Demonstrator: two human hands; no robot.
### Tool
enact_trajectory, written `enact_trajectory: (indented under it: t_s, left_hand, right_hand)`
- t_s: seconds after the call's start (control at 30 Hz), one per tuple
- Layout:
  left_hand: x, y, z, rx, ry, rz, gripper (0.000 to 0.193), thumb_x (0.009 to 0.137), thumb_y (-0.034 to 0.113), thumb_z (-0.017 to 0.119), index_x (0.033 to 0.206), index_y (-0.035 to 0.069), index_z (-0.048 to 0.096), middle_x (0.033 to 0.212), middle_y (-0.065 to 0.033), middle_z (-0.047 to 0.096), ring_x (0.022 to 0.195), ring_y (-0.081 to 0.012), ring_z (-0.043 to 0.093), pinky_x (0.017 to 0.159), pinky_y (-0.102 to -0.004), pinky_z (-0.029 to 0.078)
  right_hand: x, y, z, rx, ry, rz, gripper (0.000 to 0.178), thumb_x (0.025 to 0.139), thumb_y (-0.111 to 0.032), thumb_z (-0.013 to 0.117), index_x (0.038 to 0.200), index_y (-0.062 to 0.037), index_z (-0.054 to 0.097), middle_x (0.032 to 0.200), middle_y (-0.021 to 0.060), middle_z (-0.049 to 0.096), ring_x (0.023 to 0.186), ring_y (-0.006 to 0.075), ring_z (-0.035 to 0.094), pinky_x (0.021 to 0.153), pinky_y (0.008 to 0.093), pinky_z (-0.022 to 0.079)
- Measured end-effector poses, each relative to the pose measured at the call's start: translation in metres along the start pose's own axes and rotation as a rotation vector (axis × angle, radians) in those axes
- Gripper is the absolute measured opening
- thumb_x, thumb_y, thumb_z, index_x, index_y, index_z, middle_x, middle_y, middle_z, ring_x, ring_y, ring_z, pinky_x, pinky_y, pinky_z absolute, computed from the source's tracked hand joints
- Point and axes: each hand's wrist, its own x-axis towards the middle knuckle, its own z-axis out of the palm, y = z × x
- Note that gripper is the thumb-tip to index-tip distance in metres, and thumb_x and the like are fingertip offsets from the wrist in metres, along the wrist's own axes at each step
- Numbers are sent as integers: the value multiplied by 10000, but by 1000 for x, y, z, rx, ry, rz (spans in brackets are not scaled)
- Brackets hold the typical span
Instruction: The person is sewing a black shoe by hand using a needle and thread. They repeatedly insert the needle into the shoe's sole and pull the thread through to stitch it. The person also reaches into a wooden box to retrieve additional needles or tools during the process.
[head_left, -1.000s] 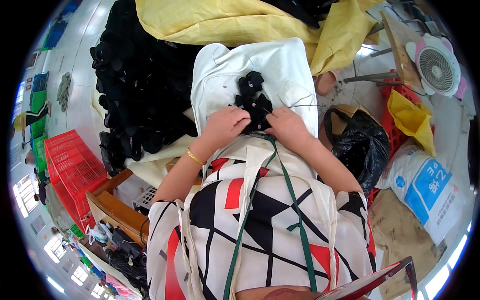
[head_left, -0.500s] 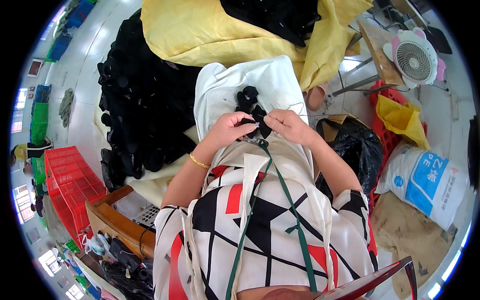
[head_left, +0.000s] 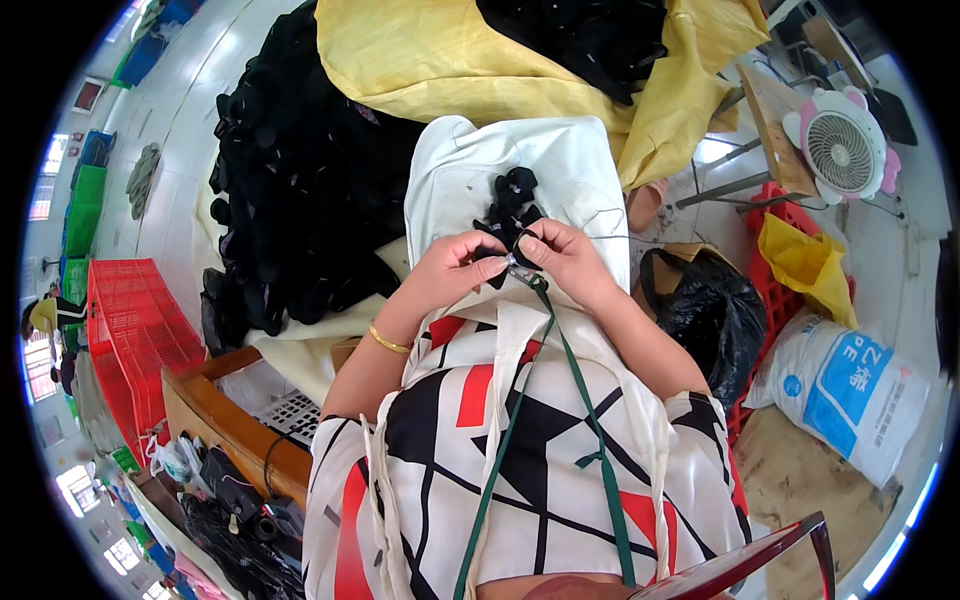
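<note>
A red plastic basket is on the left. Next comes a big pile of black cloth, with a brown wooden drawer nearer the person. The left hand has its thumb and pointing finger close together by a small black cloth piece; I cannot tell if they pinch it. That piece is between the two hands, in front of the white cloth. The right hand pinches it between thumb and finger. A shiny black bag comes next, then a yellow bag, a pink and white fan and a blue and white sack.
</note>
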Motion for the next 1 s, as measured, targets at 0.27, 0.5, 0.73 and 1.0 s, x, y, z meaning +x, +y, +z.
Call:
enact_trajectory:
  t_s: [0.27, 0.5, 0.73, 1.0]
  left_hand:
    - [-7, 1, 4, -22, 40, -63, 213, 907, 176, 715, 1015, -4, 682, 819, 12, 647, 709, -41, 567, 624, -207, 481]
    - [-10, -8, 7, 109, 12, 68, 177, 922, 119, 678, 1024, -24, 662, 844, 7, 643, 730, -46, 551, 657, -214, 473]
    - [-16, -1, 8, 227, 124, 259, 158, 891, 134, 689, 989, 10, 688, 836, -64, 670, 747, -144, 619, 664, -267, 493]
    - [-24, 23, -1, 882, 224, 661, 241, 726, 155, 792, 941, 83, 707, 894, -54, 688, 850, -251, 661, 711, -333, 547]
  right_hand:
    - [-6, -2, 13, -373, 59, -189, 180, 935, -150, 664, 860, 8, 624, 754, 33, 526, 694, 96, 473, 618, 264, 409]
    - [-12, 4, 19, -446, 105, -279, 167, 915, -152, 676, 851, -3, 637, 746, 67, 556, 692, 156, 518, 623, 300, 433]
    - [-18, -12, 15, -518, 54, -517, 100, 944, -113, 637, 928, -14, 640, 820, 67, 603, 759, 157, 582, 710, 286, 485]
    - [-28, -35, -10, -203, -144, -82, 109, 988, -83, 592, 1063, -17, 636, 895, 9, 646, 768, 63, 573, 711, 220, 487]
